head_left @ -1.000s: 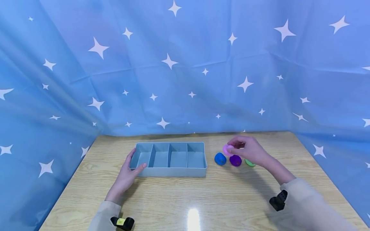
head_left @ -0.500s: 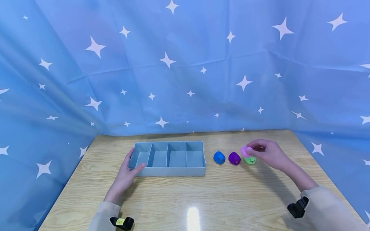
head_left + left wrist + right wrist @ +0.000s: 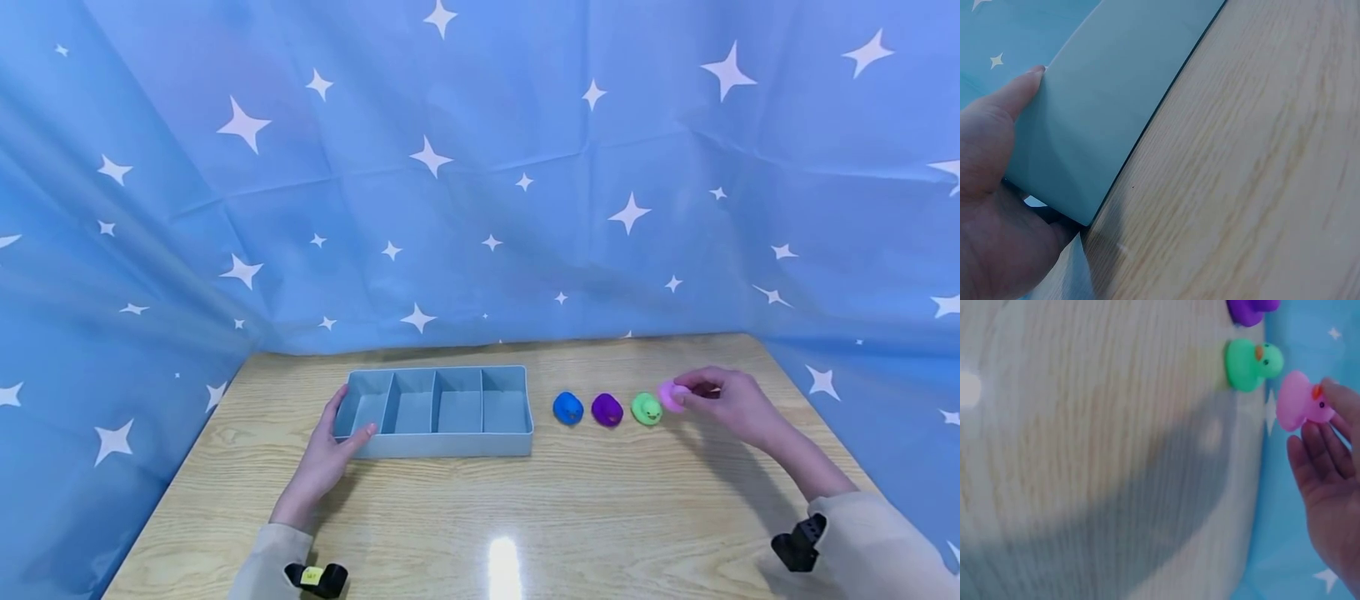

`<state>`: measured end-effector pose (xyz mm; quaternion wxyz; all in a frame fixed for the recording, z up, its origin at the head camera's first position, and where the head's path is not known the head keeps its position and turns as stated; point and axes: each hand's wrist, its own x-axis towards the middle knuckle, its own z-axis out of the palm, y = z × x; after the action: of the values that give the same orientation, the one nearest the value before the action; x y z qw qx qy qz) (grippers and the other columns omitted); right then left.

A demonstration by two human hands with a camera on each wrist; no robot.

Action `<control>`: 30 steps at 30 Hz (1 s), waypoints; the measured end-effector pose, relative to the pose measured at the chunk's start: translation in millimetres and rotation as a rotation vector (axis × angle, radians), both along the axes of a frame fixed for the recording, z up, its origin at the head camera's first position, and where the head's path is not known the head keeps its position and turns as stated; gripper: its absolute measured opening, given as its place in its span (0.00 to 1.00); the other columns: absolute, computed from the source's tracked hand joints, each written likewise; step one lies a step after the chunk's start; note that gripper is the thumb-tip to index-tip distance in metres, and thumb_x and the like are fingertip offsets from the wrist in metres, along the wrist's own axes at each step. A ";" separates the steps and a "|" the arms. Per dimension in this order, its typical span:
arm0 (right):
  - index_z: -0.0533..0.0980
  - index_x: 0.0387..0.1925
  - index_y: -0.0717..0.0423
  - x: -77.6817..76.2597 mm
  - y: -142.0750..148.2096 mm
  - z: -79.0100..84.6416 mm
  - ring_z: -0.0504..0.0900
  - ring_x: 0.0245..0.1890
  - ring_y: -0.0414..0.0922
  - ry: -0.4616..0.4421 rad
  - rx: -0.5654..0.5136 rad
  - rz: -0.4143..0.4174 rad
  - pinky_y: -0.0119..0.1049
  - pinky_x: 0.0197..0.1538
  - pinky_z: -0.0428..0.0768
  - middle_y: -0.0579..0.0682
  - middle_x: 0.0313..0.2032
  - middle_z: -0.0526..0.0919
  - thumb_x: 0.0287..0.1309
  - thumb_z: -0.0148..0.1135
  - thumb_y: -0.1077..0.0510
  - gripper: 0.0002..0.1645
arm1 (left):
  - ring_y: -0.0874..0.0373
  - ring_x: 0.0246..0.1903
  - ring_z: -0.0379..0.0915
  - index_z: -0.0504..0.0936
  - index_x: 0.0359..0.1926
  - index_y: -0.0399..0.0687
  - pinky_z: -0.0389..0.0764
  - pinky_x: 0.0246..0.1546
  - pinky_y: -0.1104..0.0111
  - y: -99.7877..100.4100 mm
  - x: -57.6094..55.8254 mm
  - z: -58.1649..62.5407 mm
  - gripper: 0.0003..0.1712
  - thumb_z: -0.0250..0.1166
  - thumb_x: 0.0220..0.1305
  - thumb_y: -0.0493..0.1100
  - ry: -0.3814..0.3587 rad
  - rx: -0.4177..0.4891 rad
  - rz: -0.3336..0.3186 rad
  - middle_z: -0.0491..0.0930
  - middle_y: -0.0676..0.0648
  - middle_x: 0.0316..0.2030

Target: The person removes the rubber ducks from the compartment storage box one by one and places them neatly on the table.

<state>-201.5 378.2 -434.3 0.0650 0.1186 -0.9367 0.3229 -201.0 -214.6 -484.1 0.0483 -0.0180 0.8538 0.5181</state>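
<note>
A pink rubber duck (image 3: 670, 397) is pinched between the thumb and fingers of my right hand (image 3: 735, 406), just right of a green rubber duck (image 3: 646, 409). In the right wrist view the pink duck (image 3: 1293, 403) seems held above the table, its orange beak near my thumb. A purple duck (image 3: 607, 410) and a blue duck (image 3: 567, 408) stand farther left in the same row. My left hand (image 3: 324, 462) grips the left end of a blue-grey divided tray (image 3: 450, 446), thumb over its front rim. The left wrist view shows the tray's wall (image 3: 1104, 106) against that hand.
The tray's compartments lie side by side, with thin dividers between them. Wooden table (image 3: 420, 525) stretches in front of the tray and ducks. A blue star-patterned cloth (image 3: 480, 208) hangs behind the table and along its sides.
My right hand has carried the pink duck rightward, from above the purple duck past the green one, which is now fully uncovered. My left hand keeps its hold on the tray.
</note>
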 end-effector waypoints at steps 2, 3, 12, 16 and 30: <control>0.84 0.49 0.66 -0.9 3.3 -3.1 0.86 0.40 0.48 -0.013 0.017 -0.005 0.28 0.38 0.84 0.59 0.42 0.88 0.65 0.70 0.57 0.17 | 0.35 0.79 0.32 0.38 0.83 0.56 0.43 0.73 0.35 -0.7 -1.4 -0.6 0.53 0.64 0.73 0.56 -0.003 0.002 0.002 0.39 0.36 0.81; 0.84 0.49 0.67 -1.0 4.4 -4.1 0.86 0.40 0.50 -0.023 0.023 -0.007 0.29 0.38 0.83 0.59 0.42 0.87 0.66 0.70 0.57 0.17 | 0.36 0.79 0.32 0.38 0.83 0.56 0.43 0.74 0.35 -0.8 -1.8 -0.9 0.53 0.64 0.74 0.56 -0.003 0.005 0.003 0.39 0.36 0.81; 0.82 0.51 0.69 -0.5 12.9 -14.5 0.85 0.43 0.55 -0.089 0.061 -0.016 0.32 0.37 0.83 0.62 0.44 0.87 0.68 0.68 0.57 0.19 | 0.35 0.79 0.32 0.39 0.83 0.55 0.42 0.74 0.36 0.7 -0.3 0.7 0.52 0.64 0.74 0.55 0.006 0.009 0.005 0.40 0.36 0.81; 0.82 0.51 0.68 -0.4 14.6 -18.4 0.85 0.42 0.53 -0.102 0.075 -0.022 0.33 0.37 0.82 0.60 0.43 0.87 0.69 0.67 0.56 0.19 | 0.35 0.79 0.32 0.39 0.83 0.56 0.42 0.74 0.35 1.1 0.8 1.6 0.53 0.64 0.73 0.55 0.001 0.008 0.004 0.39 0.36 0.81; 0.82 0.51 0.69 -2.0 16.0 -25.4 0.84 0.41 0.52 -0.104 0.097 -0.015 0.35 0.37 0.82 0.59 0.42 0.87 0.68 0.67 0.57 0.18 | 0.35 0.78 0.32 0.38 0.83 0.56 0.43 0.73 0.35 0.6 2.3 1.0 0.54 0.64 0.73 0.57 -0.010 0.005 0.002 0.39 0.35 0.81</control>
<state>-203.4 394.2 -459.7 0.0126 0.0978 -0.9542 0.2824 -198.7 -214.0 -483.2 0.0521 -0.0216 0.8521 0.5203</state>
